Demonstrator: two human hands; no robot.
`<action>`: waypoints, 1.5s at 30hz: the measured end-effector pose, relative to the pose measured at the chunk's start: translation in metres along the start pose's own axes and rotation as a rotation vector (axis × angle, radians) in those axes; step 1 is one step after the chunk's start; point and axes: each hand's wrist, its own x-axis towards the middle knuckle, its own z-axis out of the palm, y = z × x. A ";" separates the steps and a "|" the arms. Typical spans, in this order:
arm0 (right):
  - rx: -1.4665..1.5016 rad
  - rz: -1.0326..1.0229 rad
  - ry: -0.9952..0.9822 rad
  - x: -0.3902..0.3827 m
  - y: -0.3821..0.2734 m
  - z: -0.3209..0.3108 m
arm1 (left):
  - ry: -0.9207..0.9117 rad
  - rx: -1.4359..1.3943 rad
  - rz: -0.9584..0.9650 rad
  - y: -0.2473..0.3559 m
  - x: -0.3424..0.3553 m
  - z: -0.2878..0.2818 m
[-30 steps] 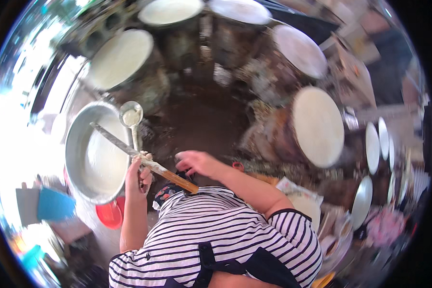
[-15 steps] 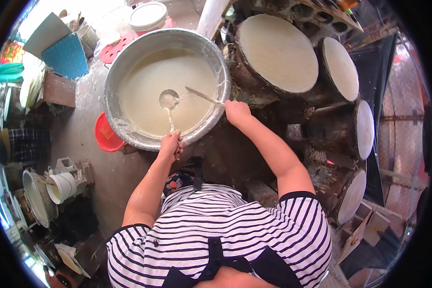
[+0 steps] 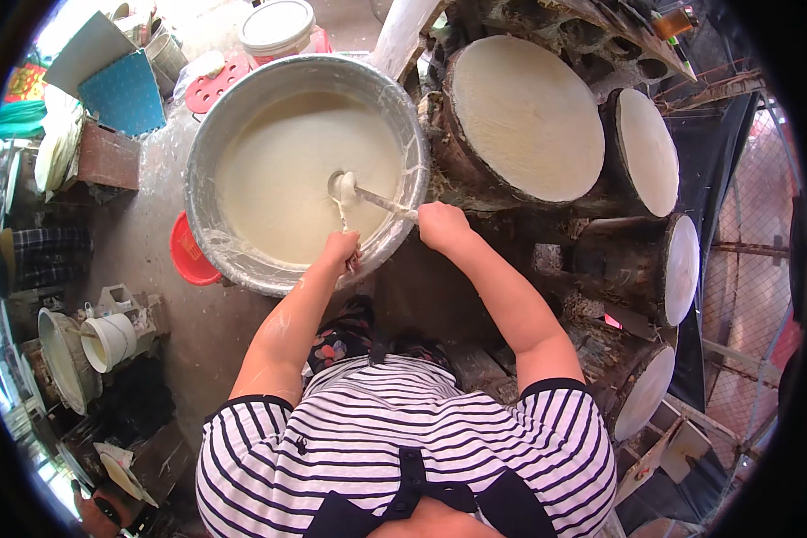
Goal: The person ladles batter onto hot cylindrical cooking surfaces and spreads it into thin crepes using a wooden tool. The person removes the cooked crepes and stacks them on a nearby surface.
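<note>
A wide metal basin (image 3: 204, 220) of pale, creamy liquid (image 3: 273, 193) stands in front of me. My left hand (image 3: 342, 247), at its near rim, is closed round the handle of a ladle (image 3: 335, 186). The ladle's round bowl is over the liquid, with a pale wet lump in it. My right hand (image 3: 442, 224), by the basin's right rim, grips a flat, batter-coated stick (image 3: 384, 203). The stick points left over the rim, and its tip meets the ladle's bowl at the lump.
Several round pale-topped drums stand on the right, the largest top (image 3: 524, 117) close to the basin. A red bowl (image 3: 188, 255) lies at the basin's left. Behind are a lidded white bucket (image 3: 278, 31) and a red stool (image 3: 220, 82). A white pail (image 3: 108, 342) stands at left.
The ladle has moved right with my left hand and now meets the stick's tip. Before, ladle and stick were apart. My right hand has stayed near the rim.
</note>
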 end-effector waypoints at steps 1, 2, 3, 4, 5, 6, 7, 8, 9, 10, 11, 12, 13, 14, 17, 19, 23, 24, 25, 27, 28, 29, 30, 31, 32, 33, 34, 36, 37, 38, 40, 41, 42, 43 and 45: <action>0.016 -0.005 -0.010 -0.005 0.003 0.001 | -0.085 -0.138 -0.041 0.000 0.003 0.000; 0.031 -0.011 -0.019 -0.011 0.007 0.002 | -0.169 -0.277 -0.080 0.001 0.008 -0.004; 0.038 -0.021 -0.019 -0.018 0.011 0.001 | -0.254 -0.417 -0.115 0.004 0.005 -0.005; 0.043 -0.031 -0.019 -0.026 0.014 0.001 | -0.301 -0.509 -0.135 0.004 -0.002 -0.005; 0.048 -0.042 -0.015 -0.033 0.019 -0.001 | -0.350 -0.601 -0.149 0.012 -0.018 -0.001; 0.046 -0.058 0.009 -0.043 0.023 -0.006 | -0.402 -0.694 -0.161 0.014 -0.031 0.001; 0.044 -0.073 0.032 -0.054 0.028 -0.012 | -0.504 -0.771 -0.146 0.010 -0.035 0.001; 0.038 -0.093 0.060 -0.065 0.032 -0.022 | -0.546 -0.836 -0.098 0.011 -0.047 0.005; 0.033 -0.121 0.111 -0.078 0.037 -0.032 | -0.587 -0.890 -0.055 0.015 -0.069 0.010; 0.029 -0.148 0.162 -0.091 0.042 -0.045 | -0.628 -0.944 -0.011 0.020 -0.092 0.015; 0.015 -0.177 0.198 -0.104 0.045 -0.062 | -0.677 -0.995 0.000 0.028 -0.117 0.017; 0.002 -0.220 0.255 -0.120 0.044 -0.085 | -0.661 -0.952 0.099 0.036 -0.147 0.020; -0.012 -0.235 0.289 -0.134 0.045 -0.107 | -0.697 -0.940 0.177 0.044 -0.173 0.021; -0.041 -0.262 0.335 -0.150 0.043 -0.132 | -0.701 -0.910 0.237 0.056 -0.202 0.023; -0.121 -0.364 0.603 -0.199 0.041 -0.195 | -0.616 -0.730 0.564 0.077 -0.290 0.030; -0.173 -0.464 0.875 -0.213 0.046 -0.207 | -0.481 -0.597 0.742 0.080 -0.329 0.030; -0.229 -0.483 1.093 -0.195 0.083 -0.162 | -0.387 -0.552 0.720 0.064 -0.338 0.017; -0.237 -0.442 1.072 -0.184 0.101 -0.139 | -0.435 -0.572 0.639 0.061 -0.321 0.011; -0.220 -0.434 1.081 -0.178 0.114 -0.117 | -0.502 -0.673 0.501 0.055 -0.309 0.007; -0.179 -0.410 1.098 -0.177 0.130 -0.077 | -0.551 -0.727 0.298 0.043 -0.285 -0.002; -0.040 -0.397 1.177 -0.180 0.132 -0.062 | -0.582 -0.727 0.215 0.037 -0.278 -0.001; 0.095 -0.361 1.255 -0.186 0.131 -0.047 | -0.525 -0.672 0.184 0.033 -0.277 0.008; 0.231 -0.317 1.341 -0.194 0.130 -0.031 | -0.624 -0.601 0.130 0.028 -0.277 0.010; 0.392 -0.212 1.331 -0.202 0.132 -0.013 | -0.736 -0.522 0.074 0.026 -0.277 0.015; 0.548 -0.100 1.322 -0.210 0.134 0.006 | -0.600 -0.436 0.075 0.029 -0.289 0.032; 0.708 -0.037 1.315 -0.219 0.134 0.024 | -0.533 -0.372 0.095 0.032 -0.302 0.048; 0.772 -0.009 1.337 -0.230 0.133 0.040 | -0.526 -0.347 0.073 0.036 -0.311 0.061; 1.116 0.136 1.276 -0.256 0.135 0.081 | -0.469 -0.092 0.140 0.045 -0.334 0.104; 1.210 0.194 1.294 -0.269 0.136 0.102 | -0.514 -0.008 0.136 0.050 -0.338 0.125; 1.393 0.297 1.304 -0.285 0.139 0.120 | -0.554 0.074 0.134 0.054 -0.341 0.150; 1.685 0.491 1.406 -0.316 0.155 0.148 | -0.626 0.243 0.150 0.063 -0.346 0.219; 1.727 0.541 1.498 -0.333 0.168 0.160 | -0.669 0.325 0.156 0.061 -0.346 0.254; 1.768 0.585 1.591 -0.350 0.180 0.174 | -0.754 0.356 0.127 0.056 -0.344 0.287; 1.810 0.633 1.684 -0.370 0.188 0.187 | -0.834 0.387 0.087 0.050 -0.343 0.318; 1.902 0.649 1.879 -0.409 0.210 0.202 | -0.986 0.469 0.008 0.033 -0.344 0.389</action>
